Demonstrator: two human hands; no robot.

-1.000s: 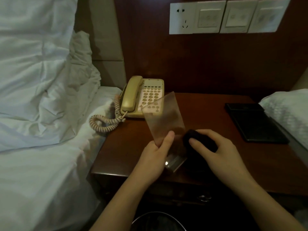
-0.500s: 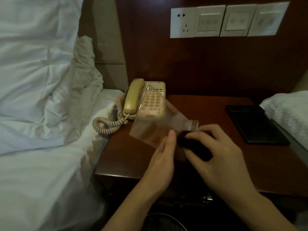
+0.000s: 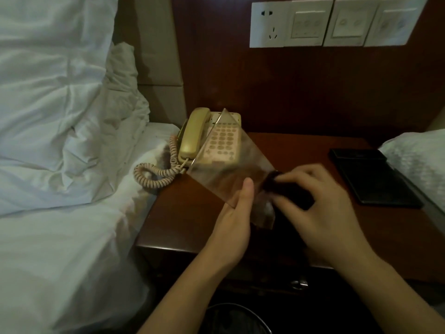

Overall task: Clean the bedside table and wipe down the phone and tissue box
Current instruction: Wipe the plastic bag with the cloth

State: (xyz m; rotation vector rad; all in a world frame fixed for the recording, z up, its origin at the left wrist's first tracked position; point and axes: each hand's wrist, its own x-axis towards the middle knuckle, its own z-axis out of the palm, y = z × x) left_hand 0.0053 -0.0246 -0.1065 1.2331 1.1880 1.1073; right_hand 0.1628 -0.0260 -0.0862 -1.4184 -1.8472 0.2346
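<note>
Pinching a clear plastic sheet (image 3: 231, 174), left hand (image 3: 231, 227); right hand (image 3: 320, 201) gripping dark cloth (image 3: 286, 189) beside.

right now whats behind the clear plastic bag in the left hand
Through the clear plastic bag the phone keypad and bedside table wood show. The left hand thumb covers part of it.

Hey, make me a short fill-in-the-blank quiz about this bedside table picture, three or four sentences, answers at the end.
1. The left hand pinches a clear plastic ____ between thumb and fingers.
2. The right hand grips a small ____ -coloured object against that plastic.
3. The beige phone sits at the table's back ____ corner, beside the bed.
4. A flat black item lies on the bedside table to the ____ of both hands.

Answers: bag; dark; left; right
</note>
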